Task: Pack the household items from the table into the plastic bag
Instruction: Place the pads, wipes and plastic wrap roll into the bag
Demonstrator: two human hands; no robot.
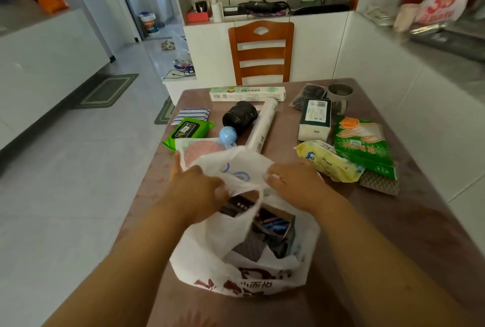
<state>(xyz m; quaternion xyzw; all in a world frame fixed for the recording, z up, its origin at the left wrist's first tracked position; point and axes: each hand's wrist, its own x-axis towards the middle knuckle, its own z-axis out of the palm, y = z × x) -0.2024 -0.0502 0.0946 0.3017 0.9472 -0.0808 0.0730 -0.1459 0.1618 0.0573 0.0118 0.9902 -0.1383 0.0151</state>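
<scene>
White plastic bag (210, 256), red-printed and partly filled with dark packets, is seen at the near table (393, 221) edge. Its far rim is gripped by left hand (195, 191) and right hand (296, 182), both clenched.

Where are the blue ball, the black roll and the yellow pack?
blue ball (228, 134), head view, middle of its face.
black roll (240, 115), head view, its side.
yellow pack (328, 162), head view, top of wrapper.
</scene>
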